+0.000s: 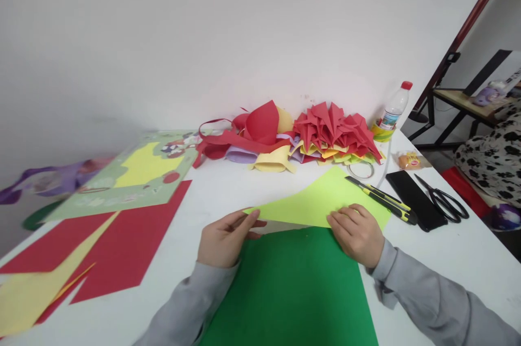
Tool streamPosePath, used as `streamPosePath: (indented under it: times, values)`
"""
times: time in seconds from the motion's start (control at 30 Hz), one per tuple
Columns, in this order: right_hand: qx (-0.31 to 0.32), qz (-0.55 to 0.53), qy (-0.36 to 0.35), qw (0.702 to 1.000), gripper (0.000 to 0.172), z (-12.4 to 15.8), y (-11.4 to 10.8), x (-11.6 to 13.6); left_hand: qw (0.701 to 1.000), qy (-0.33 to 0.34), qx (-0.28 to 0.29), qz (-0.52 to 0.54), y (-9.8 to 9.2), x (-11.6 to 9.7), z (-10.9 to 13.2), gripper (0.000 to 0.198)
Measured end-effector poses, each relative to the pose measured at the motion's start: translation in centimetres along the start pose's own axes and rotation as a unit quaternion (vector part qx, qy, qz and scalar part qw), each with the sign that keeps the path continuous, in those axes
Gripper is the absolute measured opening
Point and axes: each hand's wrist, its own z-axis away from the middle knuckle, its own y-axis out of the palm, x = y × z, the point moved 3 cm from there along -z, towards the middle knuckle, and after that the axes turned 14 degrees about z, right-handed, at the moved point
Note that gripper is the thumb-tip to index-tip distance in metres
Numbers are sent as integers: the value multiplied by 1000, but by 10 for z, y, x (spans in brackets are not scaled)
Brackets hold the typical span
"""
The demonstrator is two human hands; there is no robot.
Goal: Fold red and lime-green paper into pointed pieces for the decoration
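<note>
My left hand [224, 236] pinches the left corner of a lime-green sheet of paper [311, 200], thumb on top, and that corner is lifted off the table. My right hand [358, 234] grips the sheet's near edge on the right with curled fingers; its fingertips lie over the paper. Below both hands a large dark green sheet [299, 286] lies flat, its near part running out of view. A yellow and black utility knife [386, 200] lies beside the lime-green sheet, its tip by the sheet's right edge.
Folded red paper shapes [325, 123] and curled paper pieces [260, 132] sit along the wall. To the right are a tape roll [361, 170], a black phone-like slab [417, 202], scissors [443, 199], a wrapped snack [408, 160] and a bottle [394, 110]. Red sheets [134, 248] lie left.
</note>
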Motion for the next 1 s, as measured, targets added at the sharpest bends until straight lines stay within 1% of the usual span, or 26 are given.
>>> streamPosePath:
  times: [0.17, 0.37, 0.63, 0.8, 1.0]
  values:
    - [3, -3, -3, 1000, 17, 0, 2, 0, 1000, 9, -10, 16, -2, 4, -2, 50]
    - [7, -3, -6, 1000, 16, 1, 3, 0, 999, 18, -20, 25, 0, 4, 0, 48]
    - [6, -6, -7, 1000, 16, 2, 4, 1, 999, 4, -26, 35, 1, 3, 0, 48]
    - [7, 0, -8, 1000, 17, 2, 4, 1, 999, -10, -36, 30, 2, 0, 3, 42]
    - [4, -8, -12, 1000, 15, 1, 3, 2, 998, 0, -64, 11, 0, -1, 3, 33]
